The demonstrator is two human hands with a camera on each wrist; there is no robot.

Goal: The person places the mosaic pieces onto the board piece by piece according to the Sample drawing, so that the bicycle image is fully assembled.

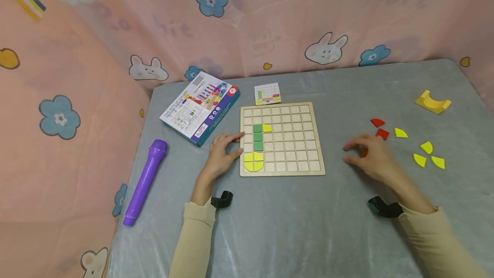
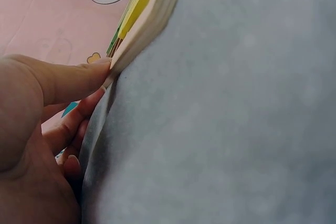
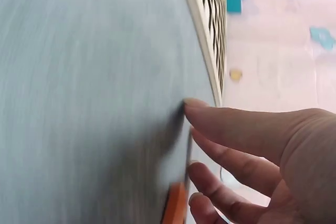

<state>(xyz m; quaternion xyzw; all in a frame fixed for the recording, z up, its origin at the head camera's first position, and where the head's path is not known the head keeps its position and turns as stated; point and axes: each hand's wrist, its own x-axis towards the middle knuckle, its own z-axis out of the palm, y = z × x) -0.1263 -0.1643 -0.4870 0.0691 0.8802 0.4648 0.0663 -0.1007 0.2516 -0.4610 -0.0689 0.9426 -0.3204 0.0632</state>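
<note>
We see, mid-frame, a mostly unfilled wooden grid board (image 1: 287, 140) holding green squares (image 1: 257, 146); the left hand (image 1: 220, 156), fingers parted, touches it. At right: the right hand (image 1: 373, 157), fingers apart, and unplaced yellow quarter-circles (image 1: 438, 163).

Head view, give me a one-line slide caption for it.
Left hand touches the wooden grid board; right hand beside loose red tiles.

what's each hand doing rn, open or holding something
Left hand: open, touching the board.
Right hand: open, holding nothing, near an orange piece.
</note>
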